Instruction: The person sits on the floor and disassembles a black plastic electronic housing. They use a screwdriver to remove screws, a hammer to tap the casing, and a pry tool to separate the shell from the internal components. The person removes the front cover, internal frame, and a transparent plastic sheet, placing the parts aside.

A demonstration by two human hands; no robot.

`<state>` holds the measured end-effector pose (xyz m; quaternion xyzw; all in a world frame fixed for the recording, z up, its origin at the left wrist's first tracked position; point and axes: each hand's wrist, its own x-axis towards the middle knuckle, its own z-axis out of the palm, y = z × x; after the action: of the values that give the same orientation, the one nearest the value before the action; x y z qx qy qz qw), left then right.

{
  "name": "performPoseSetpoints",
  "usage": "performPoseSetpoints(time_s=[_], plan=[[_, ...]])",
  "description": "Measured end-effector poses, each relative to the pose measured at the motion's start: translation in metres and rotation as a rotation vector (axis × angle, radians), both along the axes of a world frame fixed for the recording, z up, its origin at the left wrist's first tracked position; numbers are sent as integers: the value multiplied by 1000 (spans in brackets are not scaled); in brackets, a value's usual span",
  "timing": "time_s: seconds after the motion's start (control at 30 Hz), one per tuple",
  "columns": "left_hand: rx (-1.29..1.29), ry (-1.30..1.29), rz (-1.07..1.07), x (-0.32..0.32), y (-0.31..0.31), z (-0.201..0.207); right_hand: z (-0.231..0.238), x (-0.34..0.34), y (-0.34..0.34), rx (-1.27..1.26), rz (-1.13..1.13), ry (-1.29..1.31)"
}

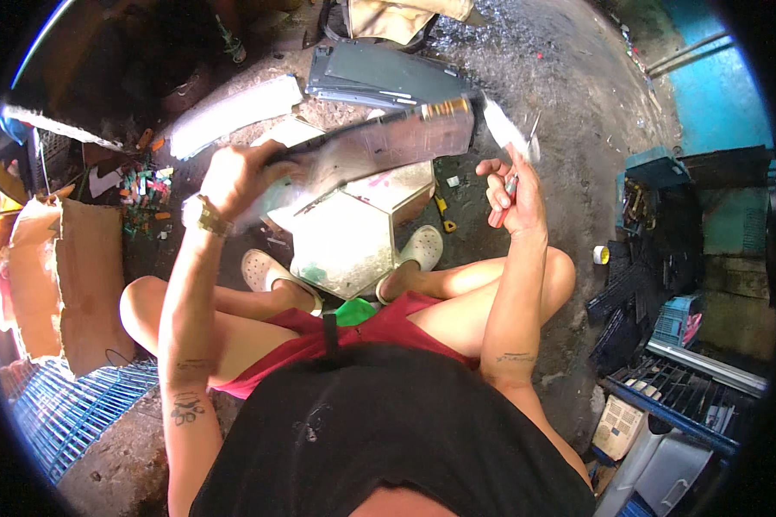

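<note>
My left hand, with a watch on its wrist, grips one end of a long, greyish see-through plastic panel. The panel slants up to the right and has an orange-yellow strip near its far end. In my right hand is a screwdriver with a red and clear handle; a thin shaft rises above the fingers. A bright white patch beside that shaft is too blurred to identify. Below the panel, between my feet, stands a pale block with angled sides.
Dark grey panels and a white panel lie beyond the block. A yellow-handled tool and a tape roll rest on the floor. A cardboard box and blue wire rack stand left; a dark rack stands right.
</note>
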<state>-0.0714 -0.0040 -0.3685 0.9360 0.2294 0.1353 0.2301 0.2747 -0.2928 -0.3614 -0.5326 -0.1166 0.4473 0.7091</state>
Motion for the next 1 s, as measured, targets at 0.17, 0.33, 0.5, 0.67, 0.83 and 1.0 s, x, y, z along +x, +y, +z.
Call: performPoseSetpoints(time_s=[0.17, 0.33, 0.5, 0.67, 0.83, 1.0], plan=[[-376, 150, 46, 14, 36, 11, -10, -10, 22, -91, 17, -176], [-329, 405, 2, 23, 61, -55, -59, -16, 35, -437, -168, -313], [-285, 337, 12, 14, 64, -102, -89, -12, 56, -600, -13, -921], [209, 107, 195, 54, 4, -122, -100, -21, 111, -687, 228, -1345], [21, 134, 123, 117, -86, -143, -121, -33, 143, -637, 276, -1437], [70, 157, 153, 135, -99, -157, -147, 23, 138, -408, -231, -1378]])
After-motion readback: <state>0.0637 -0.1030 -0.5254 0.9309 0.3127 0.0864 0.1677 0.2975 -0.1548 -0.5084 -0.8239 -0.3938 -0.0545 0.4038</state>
